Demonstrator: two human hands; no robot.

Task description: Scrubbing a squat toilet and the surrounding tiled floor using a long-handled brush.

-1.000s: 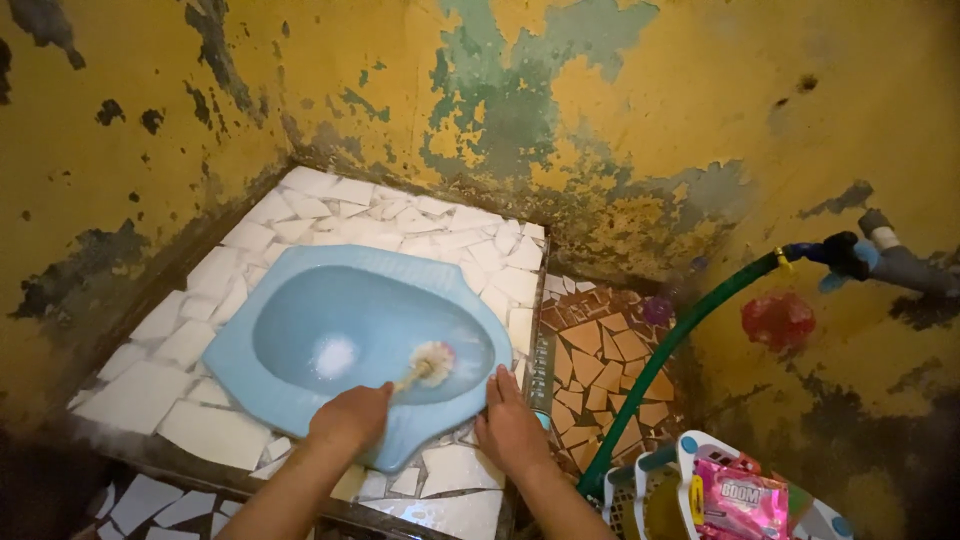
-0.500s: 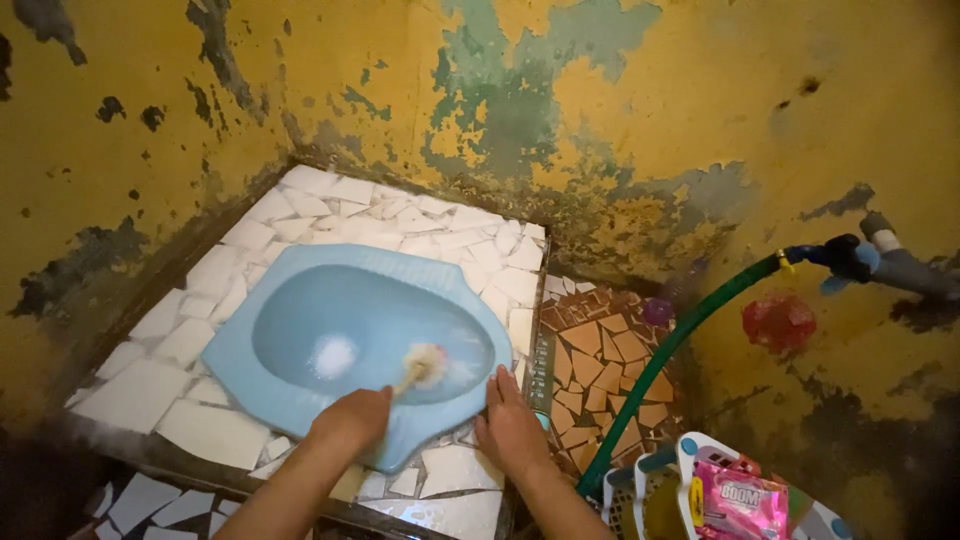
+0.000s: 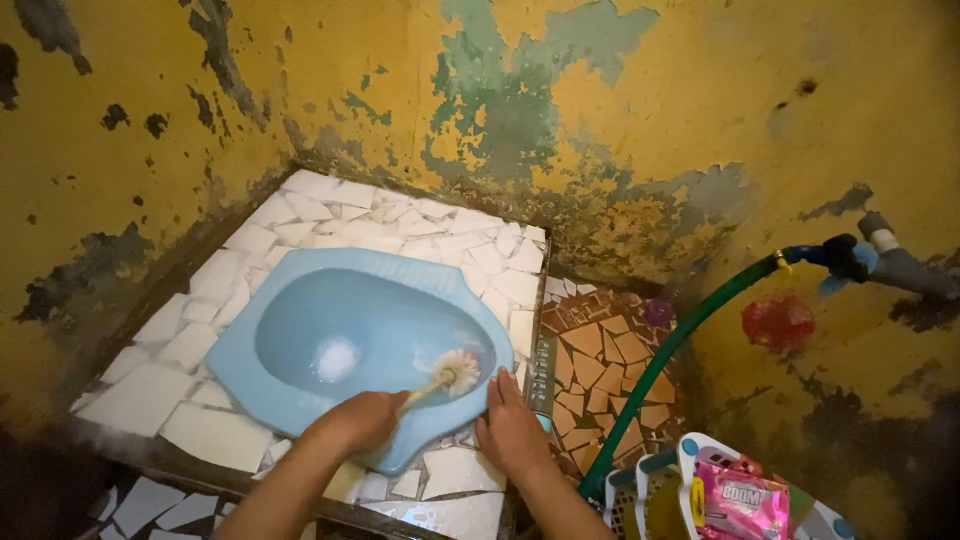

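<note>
Peeling yellow walls [image 3: 650, 90] w/ broken-tile floor [image 3: 610, 370], dim light

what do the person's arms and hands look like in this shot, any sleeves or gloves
Both hands are bare: no gloves show on the left hand or the right hand. The forearms are bare too, with no sleeve in view up to the bottom edge of the picture. No watch, bracelet or ring can be made out, though the light is dim and warm. The right hand's fingers are uncovered.
</note>
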